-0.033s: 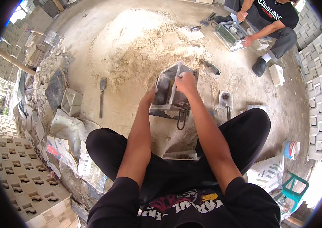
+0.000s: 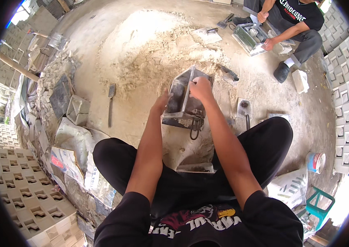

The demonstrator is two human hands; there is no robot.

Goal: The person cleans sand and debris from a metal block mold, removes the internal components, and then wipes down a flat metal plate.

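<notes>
A grey metal block mould [image 2: 178, 115] stands on the floor between my knees, its open top showing a dark inside. A pale flat bar [image 2: 187, 95] runs lengthwise across its top. My right hand [image 2: 201, 88] is closed in a fist on this bar, near its far half. My left hand [image 2: 163, 103] grips the mould's left wall; some of its fingers are hidden. A looped metal handle [image 2: 195, 128] hangs at the mould's near end.
Beyond the mould spreads a heap of pale sandy powder [image 2: 141, 49]. A long-handled trowel [image 2: 111, 103] lies at left, a small float [image 2: 244, 108] at right. A co-worker [image 2: 298, 24] sits at far right with another mould [image 2: 246, 40]. Patterned blocks [image 2: 26, 185] are stacked at left.
My left hand and the mould have shifted very slightly. My right hand stays closed on the bar, a touch further left.
</notes>
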